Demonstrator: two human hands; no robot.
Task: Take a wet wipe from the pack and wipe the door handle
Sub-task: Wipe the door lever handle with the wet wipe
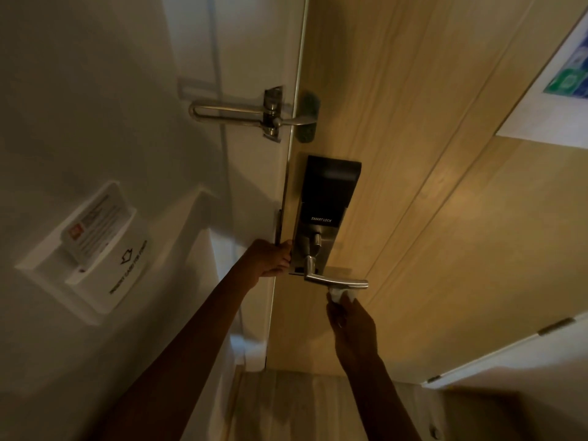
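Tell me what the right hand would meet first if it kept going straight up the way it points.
The right hand, holding a wet wipe, points up at the underside of the door handle. The wipe would meet the lever first; it looks already touching or nearly so, though depth is unclear.

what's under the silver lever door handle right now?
A crumpled white wet wipe pressed against the underside of the silver lever door handle, pinched by the right hand. The handle's underside itself is covered from view.
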